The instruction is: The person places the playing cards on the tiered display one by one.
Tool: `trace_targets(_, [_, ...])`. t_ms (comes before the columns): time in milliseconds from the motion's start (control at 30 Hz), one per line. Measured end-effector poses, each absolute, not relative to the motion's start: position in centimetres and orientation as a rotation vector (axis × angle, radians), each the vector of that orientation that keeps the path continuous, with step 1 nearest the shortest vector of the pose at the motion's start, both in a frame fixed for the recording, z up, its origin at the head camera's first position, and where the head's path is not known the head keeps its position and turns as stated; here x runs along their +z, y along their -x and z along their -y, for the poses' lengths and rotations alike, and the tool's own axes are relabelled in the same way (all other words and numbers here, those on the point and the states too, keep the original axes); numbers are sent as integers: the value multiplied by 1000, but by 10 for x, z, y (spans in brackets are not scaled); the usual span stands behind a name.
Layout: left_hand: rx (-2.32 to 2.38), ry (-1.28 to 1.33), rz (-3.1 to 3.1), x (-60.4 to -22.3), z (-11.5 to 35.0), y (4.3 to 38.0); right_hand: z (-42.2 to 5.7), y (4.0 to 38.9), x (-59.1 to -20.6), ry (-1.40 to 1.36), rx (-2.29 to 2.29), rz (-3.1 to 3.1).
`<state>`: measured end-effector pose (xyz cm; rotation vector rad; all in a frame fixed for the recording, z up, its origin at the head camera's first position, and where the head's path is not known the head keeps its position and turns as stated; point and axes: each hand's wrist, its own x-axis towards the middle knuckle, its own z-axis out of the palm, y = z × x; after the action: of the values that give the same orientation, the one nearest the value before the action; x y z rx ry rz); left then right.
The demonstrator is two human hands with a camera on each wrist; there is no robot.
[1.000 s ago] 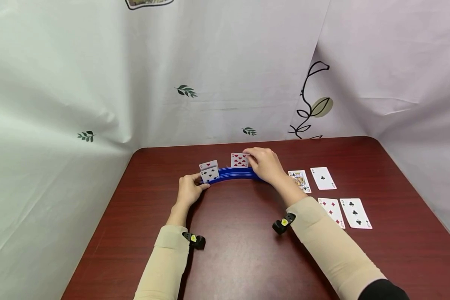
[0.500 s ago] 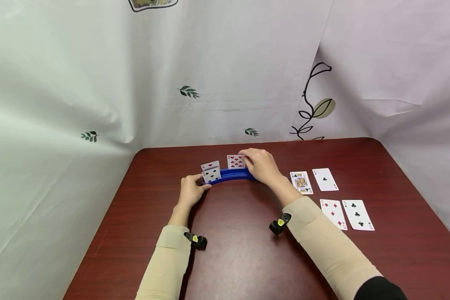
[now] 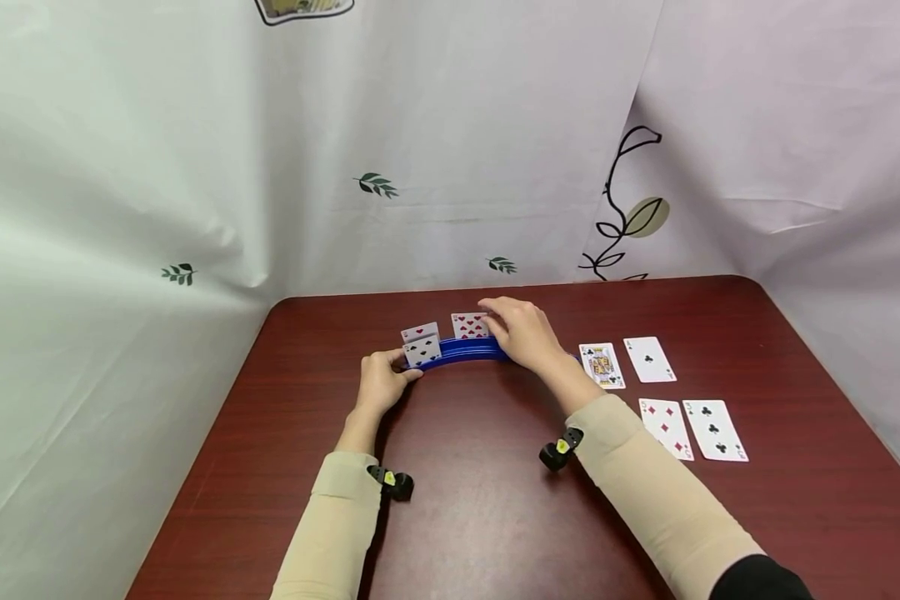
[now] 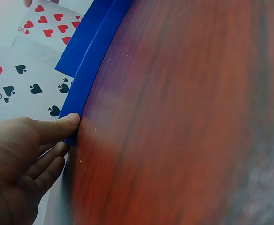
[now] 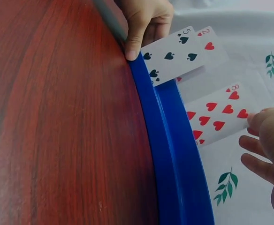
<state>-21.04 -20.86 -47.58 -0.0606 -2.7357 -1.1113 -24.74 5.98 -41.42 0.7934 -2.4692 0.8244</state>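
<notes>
A curved blue card holder (image 3: 471, 350) lies toward the back of the table. My left hand (image 3: 379, 380) pinches its left end, thumb on the front edge. Beside that thumb a five of spades (image 5: 171, 57) stands in the front slot, with a two of hearts (image 5: 211, 46) partly hidden behind it. Farther along, an eight of hearts (image 5: 216, 114) stands in the back slot, its lower edge hidden by the holder. My right hand (image 3: 523, 333) pinches this card at its upper right corner, the other fingers loosely bent.
Face up on the table (image 3: 465, 500), right of the holder, lie a king of clubs (image 3: 602, 366), an ace of clubs (image 3: 648, 360), a five of diamonds (image 3: 664, 427) and a three of clubs (image 3: 716, 430). A white curtain (image 3: 450, 125) hangs behind the table.
The eight of hearts has shifted left along the holder and sunk lower into it, my right hand moving left with it. My left hand keeps its grip on the holder's end.
</notes>
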Motion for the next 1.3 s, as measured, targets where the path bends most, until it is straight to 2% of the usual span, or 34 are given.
trace_targets(1300, [-1076,96,2723,-477,209,212,-117,229,-431,-737,876,2488])
